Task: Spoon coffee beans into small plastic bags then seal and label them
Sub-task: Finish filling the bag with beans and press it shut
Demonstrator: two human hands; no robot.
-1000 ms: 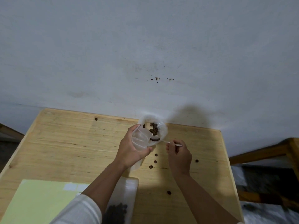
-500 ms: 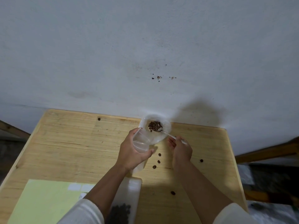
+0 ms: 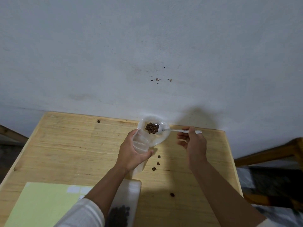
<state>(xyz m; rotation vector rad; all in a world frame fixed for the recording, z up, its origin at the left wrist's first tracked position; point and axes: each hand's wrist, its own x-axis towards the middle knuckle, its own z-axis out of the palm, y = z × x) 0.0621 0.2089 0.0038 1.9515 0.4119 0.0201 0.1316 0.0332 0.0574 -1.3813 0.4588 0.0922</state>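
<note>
My left hand [image 3: 131, 153] grips a small clear plastic bag [image 3: 140, 145] with its mouth held open, above the wooden table [image 3: 73, 145]. Just beyond it lies a larger clear bag [image 3: 159, 138] with a small heap of coffee beans [image 3: 151, 128] in it. My right hand [image 3: 194, 143] pinches the handle of a white plastic spoon [image 3: 178, 130], whose bowl lies at the right edge of the beans. Near the table's front edge a filled clear bag [image 3: 129, 202] holds dark beans, partly hidden by my left forearm.
Several loose beans [image 3: 158, 163] lie scattered between my hands, one more [image 3: 172, 194] nearer me. A pale green label sheet [image 3: 44, 205] with white stickers lies at the front left. A grey wall stands right behind the table; wooden furniture [image 3: 278, 153] is to the right.
My right hand has drawn back to the right along the spoon handle and the spoon's bowl has moved into the beans in the large bag. My left hand kept holding the small bag.
</note>
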